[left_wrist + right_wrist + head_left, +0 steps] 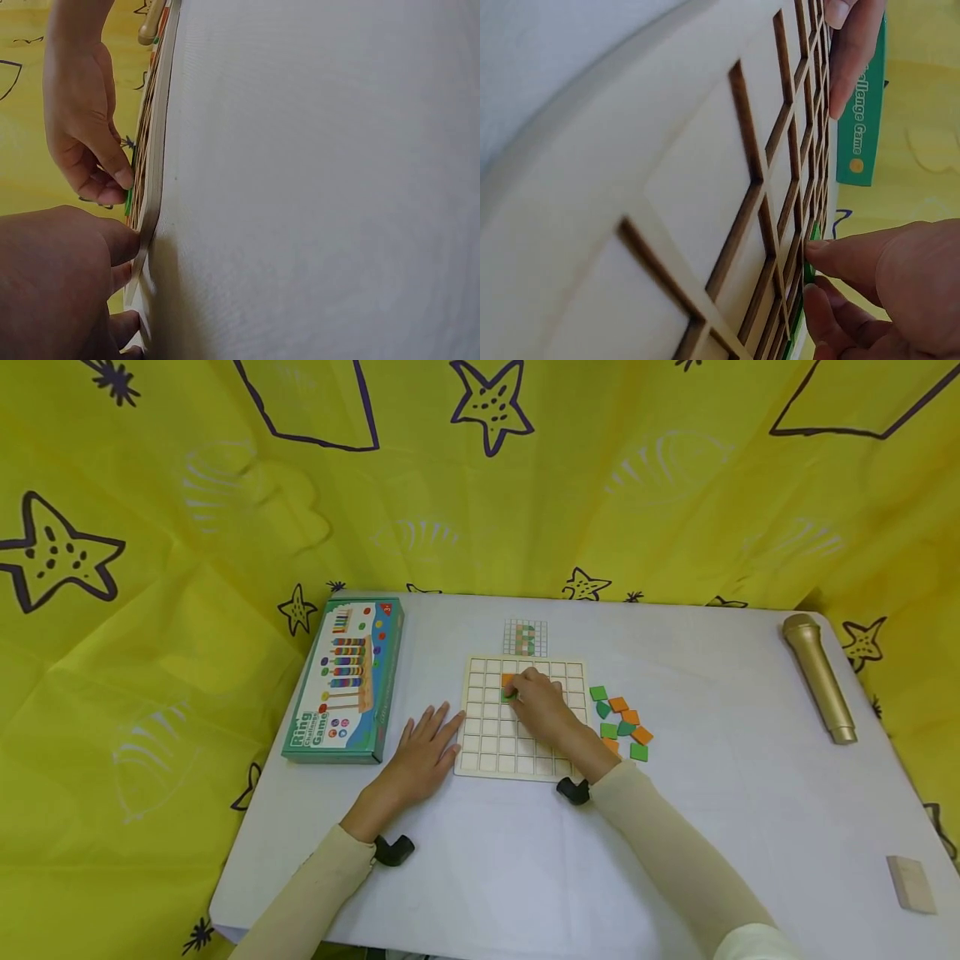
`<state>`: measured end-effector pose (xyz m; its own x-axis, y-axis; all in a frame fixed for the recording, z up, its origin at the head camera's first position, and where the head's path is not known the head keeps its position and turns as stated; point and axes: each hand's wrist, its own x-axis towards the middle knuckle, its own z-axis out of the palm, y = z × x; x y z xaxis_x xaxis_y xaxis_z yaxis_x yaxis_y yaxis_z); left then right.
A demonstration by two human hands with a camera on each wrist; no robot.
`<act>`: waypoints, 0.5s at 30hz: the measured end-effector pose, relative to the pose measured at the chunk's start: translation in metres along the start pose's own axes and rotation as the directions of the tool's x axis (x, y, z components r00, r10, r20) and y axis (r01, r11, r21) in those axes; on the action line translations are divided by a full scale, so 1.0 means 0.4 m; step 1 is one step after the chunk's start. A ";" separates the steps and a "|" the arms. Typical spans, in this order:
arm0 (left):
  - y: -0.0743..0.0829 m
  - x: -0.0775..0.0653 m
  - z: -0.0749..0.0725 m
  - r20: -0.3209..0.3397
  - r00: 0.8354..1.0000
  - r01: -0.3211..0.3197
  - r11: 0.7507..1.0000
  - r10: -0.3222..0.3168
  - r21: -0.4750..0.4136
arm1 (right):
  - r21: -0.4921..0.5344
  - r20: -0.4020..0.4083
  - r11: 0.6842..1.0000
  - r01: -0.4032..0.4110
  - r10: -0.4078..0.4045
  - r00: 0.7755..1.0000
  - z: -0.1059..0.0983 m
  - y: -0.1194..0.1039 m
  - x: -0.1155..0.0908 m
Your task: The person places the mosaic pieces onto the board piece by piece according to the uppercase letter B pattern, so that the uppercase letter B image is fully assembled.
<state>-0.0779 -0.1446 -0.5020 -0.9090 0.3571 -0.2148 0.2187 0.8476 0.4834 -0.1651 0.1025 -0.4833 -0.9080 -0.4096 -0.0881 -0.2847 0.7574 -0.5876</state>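
Observation:
A square wooden grid board lies on the white table. Over its upper middle, my right hand pinches a small green tile between thumb and fingers, right at the grid. An orange tile sits in a cell beside those fingertips. Lower in the right wrist view, another green tile shows along the grid. My left hand rests flat at the board's left edge, its fingers spread and fingertips touching the rim. Part of the grid is hidden under my right hand and wrist.
Several loose green and orange tiles lie right of the board. A small pattern card is behind it. The Ring Challenge Game box stands left. Farther right are a gold microphone and a wooden block.

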 end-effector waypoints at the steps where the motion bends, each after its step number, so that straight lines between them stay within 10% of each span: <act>1: 0.000 0.000 -0.001 0.000 1.000 0.000 1.000 0.000 -0.001 | -0.008 -0.006 1.000 0.007 -0.007 1.000 -0.001 -0.002 0.000; 15: 0.002 -0.002 -0.004 -0.006 1.000 -0.011 1.000 0.011 -0.017 | -0.020 -0.025 1.000 0.004 -0.004 1.000 -0.049 0.041 -0.020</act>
<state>-0.0776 -0.1447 -0.5002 -0.9085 0.3645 -0.2045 0.2231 0.8367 0.5002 -0.1686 0.1280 -0.4764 -0.9140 -0.4003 -0.0655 -0.2943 0.7656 -0.5721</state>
